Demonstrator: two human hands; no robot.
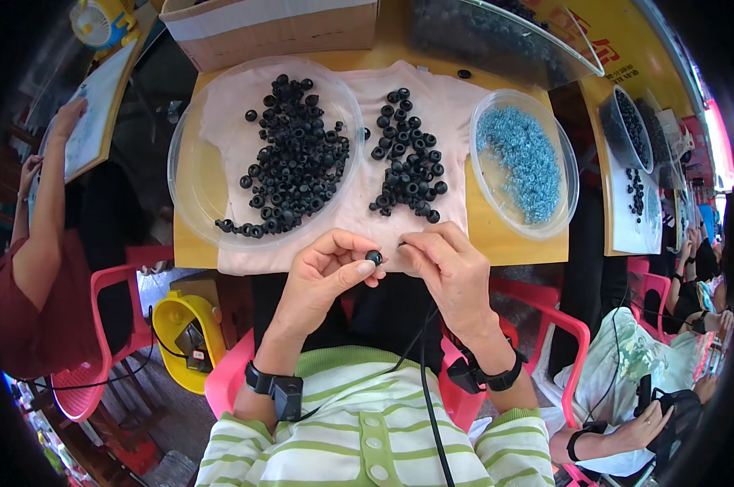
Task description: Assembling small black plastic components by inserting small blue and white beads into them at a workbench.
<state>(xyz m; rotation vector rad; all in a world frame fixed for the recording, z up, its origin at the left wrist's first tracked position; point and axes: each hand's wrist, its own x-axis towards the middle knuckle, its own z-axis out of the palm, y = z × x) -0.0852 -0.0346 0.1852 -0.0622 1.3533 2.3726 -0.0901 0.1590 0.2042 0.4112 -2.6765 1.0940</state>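
Note:
Above the table's near edge, my left hand (332, 268) pinches a small round black piece (374, 257) with an opening in it between thumb and fingertips. Just to the right, my right hand (449, 272) has its thumb and fingers pressed together; a small dark bit shows at the fingertips, too little to name. A pale pink cloth (235, 258) covers the tabletop ahead. On it lies a loose heap of similar black pieces (407, 174). To the left, a clear round tray (190, 195) holds many more black pieces. A clear tray (563, 162) at right contains small translucent blue pieces.
A cardboard box (273, 36) and a clear bin (497, 45) of dark pieces stand at the back. Pink chairs (578, 341) and a yellow tub (188, 337) are around me. Other people work at tables on both sides. Black cables (425, 381) hang down my front.

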